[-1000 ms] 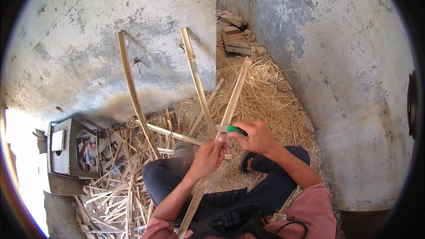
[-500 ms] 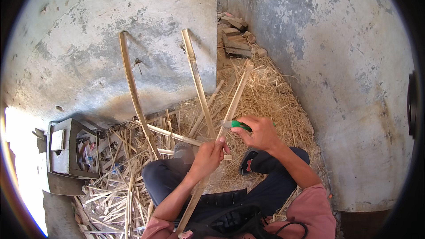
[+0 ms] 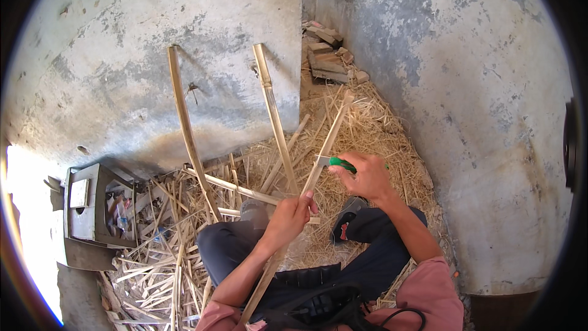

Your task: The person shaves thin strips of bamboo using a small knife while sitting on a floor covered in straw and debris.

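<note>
Flaking, blue-grey plaster covers the left wall (image 3: 214, 6) and the right wall (image 3: 490, 86), with curly shavings (image 3: 383, 138) heaped along the floor's right edge. Loose blocks (image 3: 329, 66) sit at its far end; two bamboo lengths (image 3: 269, 95) lean on the left wall.

Over the middle of the floor, above the person's folded legs, is a split bamboo strip (image 3: 334, 129). The left hand (image 3: 289, 217) closes around it, thumb on top; the right hand's (image 3: 365, 176) fingers wrap the handle of a green-handled knife (image 3: 343, 163), whose short blade lies across the strip beyond the left thumb.

For clean shaving, I would keep the blade shallow, pressure light and strokes even — and the left thumb well clear of the edge.

The strip's long axis slants from beside the left sleeve (image 3: 219, 317), away and rightward — its free tip points toward the floor's far end.
</note>
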`<control>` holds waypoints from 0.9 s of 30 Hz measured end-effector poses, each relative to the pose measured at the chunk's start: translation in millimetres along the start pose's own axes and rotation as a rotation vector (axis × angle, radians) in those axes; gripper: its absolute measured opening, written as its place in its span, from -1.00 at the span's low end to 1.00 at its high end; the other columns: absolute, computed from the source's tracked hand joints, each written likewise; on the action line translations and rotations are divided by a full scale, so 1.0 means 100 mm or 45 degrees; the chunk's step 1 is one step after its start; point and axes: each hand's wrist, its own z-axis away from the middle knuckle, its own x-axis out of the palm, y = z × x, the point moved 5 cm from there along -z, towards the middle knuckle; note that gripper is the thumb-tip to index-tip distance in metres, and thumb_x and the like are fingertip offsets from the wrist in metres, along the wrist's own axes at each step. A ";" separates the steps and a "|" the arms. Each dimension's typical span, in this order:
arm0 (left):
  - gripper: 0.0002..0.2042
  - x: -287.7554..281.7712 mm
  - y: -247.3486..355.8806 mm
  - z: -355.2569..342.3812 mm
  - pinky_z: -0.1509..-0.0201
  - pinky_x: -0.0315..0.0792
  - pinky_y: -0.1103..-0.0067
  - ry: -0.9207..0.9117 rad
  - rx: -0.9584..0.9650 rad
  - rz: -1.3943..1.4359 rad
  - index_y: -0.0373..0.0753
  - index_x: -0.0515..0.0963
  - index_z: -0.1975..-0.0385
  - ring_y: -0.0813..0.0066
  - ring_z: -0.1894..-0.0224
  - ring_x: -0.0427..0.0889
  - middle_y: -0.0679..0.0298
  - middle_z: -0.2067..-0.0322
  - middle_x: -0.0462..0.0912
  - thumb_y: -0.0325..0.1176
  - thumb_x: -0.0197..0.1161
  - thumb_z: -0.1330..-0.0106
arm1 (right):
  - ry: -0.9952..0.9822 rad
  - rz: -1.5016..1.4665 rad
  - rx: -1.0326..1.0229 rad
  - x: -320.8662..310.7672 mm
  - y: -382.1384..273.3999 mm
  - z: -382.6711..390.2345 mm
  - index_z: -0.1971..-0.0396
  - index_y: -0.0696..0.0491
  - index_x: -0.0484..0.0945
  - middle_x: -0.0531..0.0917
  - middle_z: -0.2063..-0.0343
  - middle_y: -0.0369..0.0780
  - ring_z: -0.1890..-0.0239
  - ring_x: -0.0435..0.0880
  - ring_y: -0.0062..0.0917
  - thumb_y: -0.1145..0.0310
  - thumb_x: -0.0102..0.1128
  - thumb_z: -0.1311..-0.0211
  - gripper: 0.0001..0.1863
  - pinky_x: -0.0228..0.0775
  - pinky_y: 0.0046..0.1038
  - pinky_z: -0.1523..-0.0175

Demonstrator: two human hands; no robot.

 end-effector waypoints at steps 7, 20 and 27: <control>-0.41 0.00 0.02 -0.02 0.43 0.36 0.41 0.016 0.051 -0.019 -0.36 0.69 0.39 0.50 0.61 0.44 0.31 0.71 0.41 -0.02 -0.07 -0.76 | 0.050 0.027 -0.008 -0.05 0.01 -0.03 0.22 0.08 0.78 0.79 0.40 -0.16 0.45 0.77 -0.31 0.08 0.48 -0.34 -0.67 0.56 -0.31 0.36; -0.42 0.03 -0.02 0.05 0.37 0.37 0.50 -0.030 0.071 0.007 -0.34 0.69 0.18 0.57 0.53 0.42 0.42 0.63 0.38 0.02 -0.16 -0.77 | 0.278 0.000 0.216 -0.43 0.46 -0.16 0.21 0.13 0.73 0.55 0.68 -0.26 0.67 0.46 -0.54 0.10 0.33 -0.51 -0.66 0.26 -0.38 0.51; -0.51 0.04 -0.05 0.05 0.34 0.37 0.44 -0.088 -0.030 0.144 -0.30 0.52 0.19 0.51 0.48 0.40 0.33 0.57 0.39 0.00 -0.19 -0.78 | 0.172 -0.327 0.254 -0.19 0.32 -0.11 0.06 0.12 0.65 0.58 0.61 -0.33 0.59 0.47 -0.68 0.15 0.42 -0.44 -0.66 0.25 -0.48 0.45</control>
